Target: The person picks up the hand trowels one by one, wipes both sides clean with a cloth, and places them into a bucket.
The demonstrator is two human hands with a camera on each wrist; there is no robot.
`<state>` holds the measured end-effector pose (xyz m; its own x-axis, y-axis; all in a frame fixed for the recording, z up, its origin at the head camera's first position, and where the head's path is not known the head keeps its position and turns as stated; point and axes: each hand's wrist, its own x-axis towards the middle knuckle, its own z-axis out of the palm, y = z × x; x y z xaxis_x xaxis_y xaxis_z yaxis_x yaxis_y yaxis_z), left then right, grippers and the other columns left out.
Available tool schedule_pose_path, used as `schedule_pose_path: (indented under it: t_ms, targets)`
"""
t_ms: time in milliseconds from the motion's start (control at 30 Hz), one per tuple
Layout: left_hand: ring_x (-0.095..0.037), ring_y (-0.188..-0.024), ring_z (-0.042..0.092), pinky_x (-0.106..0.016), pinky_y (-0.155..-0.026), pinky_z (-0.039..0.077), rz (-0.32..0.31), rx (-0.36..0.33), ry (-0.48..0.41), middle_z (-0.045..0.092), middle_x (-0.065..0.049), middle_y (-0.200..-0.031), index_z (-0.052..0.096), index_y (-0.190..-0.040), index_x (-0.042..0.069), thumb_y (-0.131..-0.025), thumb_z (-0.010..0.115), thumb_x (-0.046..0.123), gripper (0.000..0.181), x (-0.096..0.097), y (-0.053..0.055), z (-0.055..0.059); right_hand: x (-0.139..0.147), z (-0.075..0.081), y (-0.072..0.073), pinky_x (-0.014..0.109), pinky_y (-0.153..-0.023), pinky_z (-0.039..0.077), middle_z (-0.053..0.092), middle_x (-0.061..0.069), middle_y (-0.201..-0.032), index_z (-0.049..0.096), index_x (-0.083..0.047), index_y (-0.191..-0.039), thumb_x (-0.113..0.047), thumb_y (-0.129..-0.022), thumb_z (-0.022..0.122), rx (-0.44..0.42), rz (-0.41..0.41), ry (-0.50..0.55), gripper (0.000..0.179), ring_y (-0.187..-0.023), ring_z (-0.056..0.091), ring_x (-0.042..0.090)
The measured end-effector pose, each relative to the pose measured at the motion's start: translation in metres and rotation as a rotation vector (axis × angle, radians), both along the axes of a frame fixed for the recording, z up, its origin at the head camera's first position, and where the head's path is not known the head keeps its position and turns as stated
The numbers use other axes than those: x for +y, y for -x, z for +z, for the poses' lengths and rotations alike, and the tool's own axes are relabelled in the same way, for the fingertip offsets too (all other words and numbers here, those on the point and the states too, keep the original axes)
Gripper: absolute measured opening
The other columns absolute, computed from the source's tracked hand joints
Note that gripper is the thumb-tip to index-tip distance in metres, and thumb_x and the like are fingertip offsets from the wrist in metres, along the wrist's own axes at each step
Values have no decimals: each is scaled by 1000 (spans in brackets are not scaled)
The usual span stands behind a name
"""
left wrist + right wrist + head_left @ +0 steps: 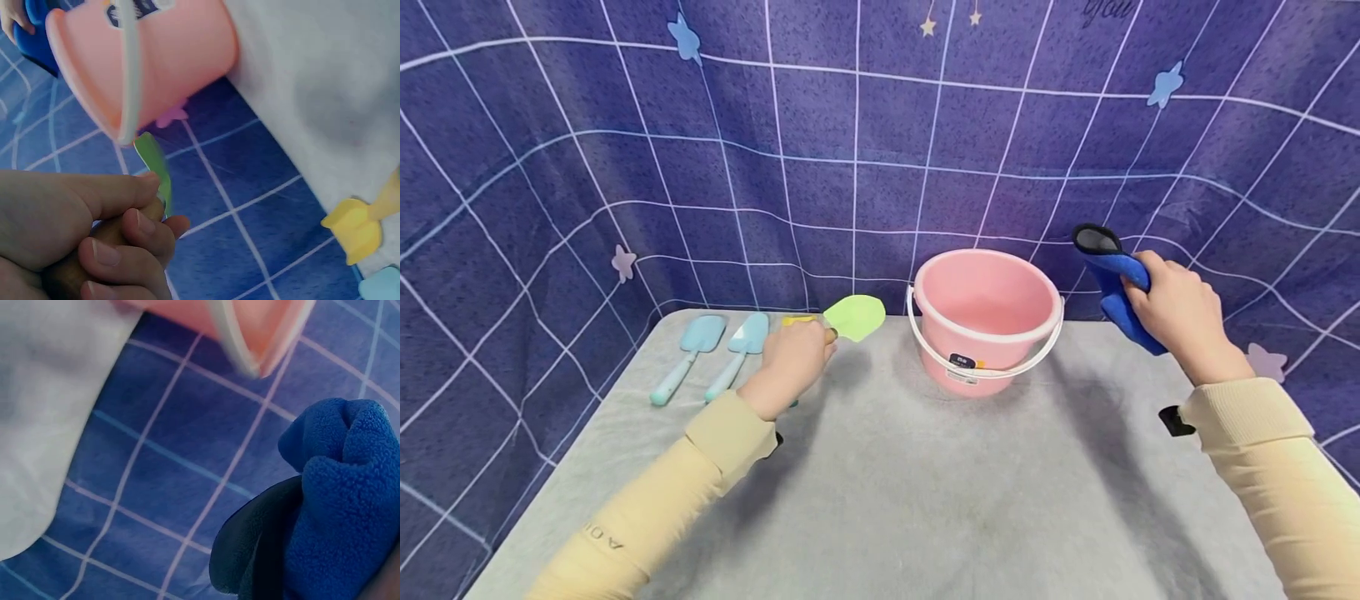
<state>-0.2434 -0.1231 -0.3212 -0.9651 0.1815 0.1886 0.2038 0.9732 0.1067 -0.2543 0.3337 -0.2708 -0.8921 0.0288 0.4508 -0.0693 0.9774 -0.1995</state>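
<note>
My left hand (793, 360) grips the brown handle of a small trowel with a light green blade (856, 317), above the table to the left of the bucket. In the left wrist view, the fingers curl round the handle and the green blade (155, 164) shows nearly edge-on. My right hand (1180, 307) holds a folded blue plush cloth (1122, 312) with black edging and a grey side, up to the right of the bucket. The cloth (350, 500) looks bunched in the right wrist view. Between the hands stands a pink bucket (940, 329), its white handle hanging down in front.
Two light blue trowels (702, 335) (749, 335) lie at the table's back left. Partly behind my left hand is a yellow tool (357, 232). The grey-covered table (970, 500) meets a purple-blue grid-patterned curtain (880, 125) behind.
</note>
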Motion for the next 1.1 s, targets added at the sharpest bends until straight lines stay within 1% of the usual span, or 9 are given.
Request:
schedule_pose_path:
  t_ms: [233,333,433,567,633,733,833,967,1100]
  targets:
    - [-35,-67,61,-44,-47,44,-82,72,37,62,-7,-74,63,-76,18,-88,64,27,15,2,-20,21,-27,19,-14,67,-69,35,55,29,-110,51,-10,-124,-28,-96,47,60,45,12,34,-93,51,55]
    - [-30,-60,56,-40,-44,41,-98,68,21,55,-4,-67,58,-69,19,-88,65,28,22,3,-28,29,-38,25,-21,66,-67,35,56,27,-109,52,-12,-124,-28,-96,48,85,68,17,33,-92,52,53]
    - [-26,-57,51,-37,-43,39,-110,59,-12,50,-2,-63,49,-63,18,-87,66,30,32,4,-36,36,-49,31,-29,65,-66,36,58,26,-108,54,-13,-123,-28,-96,49,109,92,19,31,-91,53,51]
    - [-24,-56,49,-38,-45,39,-126,67,-28,50,-1,-63,48,-63,15,-86,66,36,36,8,-46,43,-66,38,-41,64,-67,37,59,23,-108,55,-14,-122,-28,-95,50,128,128,24,30,-92,56,48]
    - [-22,-55,48,-38,-45,39,-144,74,-32,49,-1,-62,48,-64,14,-86,66,37,36,10,-52,46,-74,40,-47,63,-68,38,60,22,-108,55,-15,-122,-28,-95,51,134,152,22,30,-92,57,46]
    - [-20,-54,46,-37,-44,38,-192,85,-29,46,0,-59,48,-62,15,-84,67,37,37,16,-59,49,-87,42,-56,63,-68,40,61,20,-107,56,-16,-121,-27,-94,53,156,188,15,29,-91,58,44]
    - [-19,-54,47,-36,-44,38,-227,85,-25,44,1,-57,49,-63,16,-83,69,37,35,22,-65,51,-98,42,-63,62,-68,40,62,17,-105,57,-16,-119,-26,-93,55,190,217,10,28,-88,60,43]
    - [-20,-57,54,-37,-45,41,-246,65,-18,48,2,-58,55,-68,17,-82,69,40,30,30,-69,51,-112,39,-71,59,-65,42,62,13,-98,59,-16,-115,-24,-91,59,247,256,-17,25,-83,60,37]
    - [-19,-59,55,-36,-47,41,-281,43,-30,50,4,-59,57,-70,18,-82,70,40,28,37,-71,49,-127,36,-78,57,-62,44,61,10,-93,59,-17,-113,-25,-90,59,270,302,-49,24,-82,59,33]
